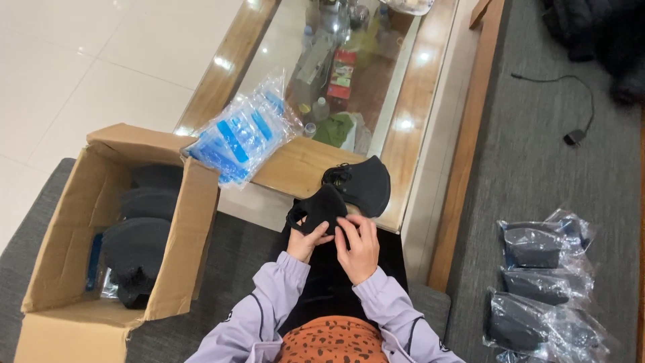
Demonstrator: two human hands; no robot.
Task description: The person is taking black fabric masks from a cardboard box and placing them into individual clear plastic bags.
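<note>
Both my hands hold one black face mask (321, 207) just in front of the table's near corner. My left hand (306, 240) grips its lower left side, thumb on the fabric. My right hand (359, 246) pinches its right edge with the fingertips. A second black face mask (366, 183) lies on the wooden table corner right behind the held one. My sleeves are pale lilac.
An open cardboard box (74, 228) with stacked black masks stands at my left. A pile of clear and blue plastic bags (240, 138) lies on the wooden glass-topped table (299, 167). Bagged black masks (541, 289) rest on the grey seat at right. A black cable (572, 136) lies farther back.
</note>
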